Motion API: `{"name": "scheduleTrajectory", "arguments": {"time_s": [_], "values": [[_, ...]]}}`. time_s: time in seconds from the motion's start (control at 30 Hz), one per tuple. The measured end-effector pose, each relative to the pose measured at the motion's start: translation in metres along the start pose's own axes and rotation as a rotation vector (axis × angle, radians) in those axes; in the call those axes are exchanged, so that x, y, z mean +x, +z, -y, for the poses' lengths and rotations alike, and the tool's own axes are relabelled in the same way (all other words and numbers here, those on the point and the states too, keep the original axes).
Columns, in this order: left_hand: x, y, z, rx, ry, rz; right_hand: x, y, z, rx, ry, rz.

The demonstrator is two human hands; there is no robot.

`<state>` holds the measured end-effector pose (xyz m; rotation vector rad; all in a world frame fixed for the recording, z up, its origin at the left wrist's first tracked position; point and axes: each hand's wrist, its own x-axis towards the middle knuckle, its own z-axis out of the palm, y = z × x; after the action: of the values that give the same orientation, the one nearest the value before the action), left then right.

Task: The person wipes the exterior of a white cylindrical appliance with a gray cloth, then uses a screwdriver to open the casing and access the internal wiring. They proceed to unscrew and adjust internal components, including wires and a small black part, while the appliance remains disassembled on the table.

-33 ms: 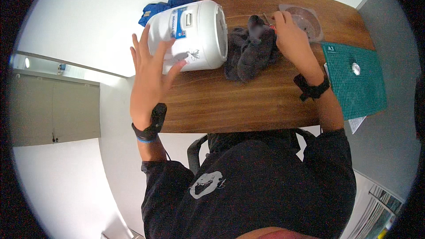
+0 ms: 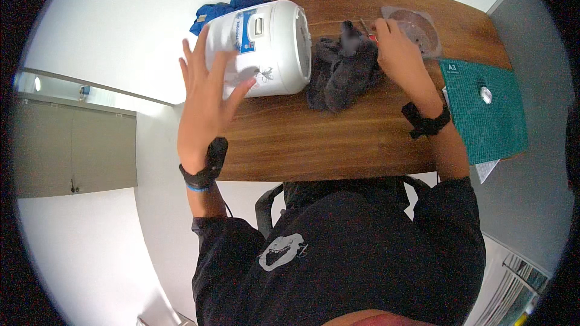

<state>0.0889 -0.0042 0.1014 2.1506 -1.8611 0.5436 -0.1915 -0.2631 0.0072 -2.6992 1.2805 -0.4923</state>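
Note:
A large white plastic tub [image 2: 279,48] with a blue label lies on its side on the wooden table. My left hand [image 2: 205,90] is open at its left end, fingers spread and thumb against or just in front of the wall; contact is hard to tell. Right of the tub is a crumpled dark grey cloth [image 2: 341,78]. At the cloth's far right edge my right hand [image 2: 396,51] is closed around a small red-handled tool [image 2: 373,37]. A thin metal shaft shows beyond its fingers; the rest is hidden.
A clear plastic tray [image 2: 432,27] lies at the far right. Nearer, a green cutting mat [image 2: 489,121] carries a small white object [image 2: 486,93]. Blue fabric [image 2: 208,13] is bunched behind the tub. The wooden table [image 2: 326,151] ends at its curved edge before me.
The upper tip of the dark cloth has shifted slightly and looks narrower. The tub and my left hand have barely moved.

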Motion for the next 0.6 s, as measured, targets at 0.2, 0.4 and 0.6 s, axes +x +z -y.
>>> {"name": "scheduleTrajectory", "arguments": {"time_s": [0.2, 0.4, 0.6], "values": [[0.035, 0.024, 0.010, -0.190, 0.141, 0.066, -0.016, 0.023, -0.016, -0.242, -0.114, 0.082], [0.027, 0.001, -0.007, -0.175, 0.091, 0.083, -0.027, 0.042, -0.039, -0.333, -0.279, 0.065], [0.024, -0.020, -0.017, -0.207, 0.058, 0.063, -0.029, 0.040, -0.029, -0.243, -0.250, 0.116]]}}
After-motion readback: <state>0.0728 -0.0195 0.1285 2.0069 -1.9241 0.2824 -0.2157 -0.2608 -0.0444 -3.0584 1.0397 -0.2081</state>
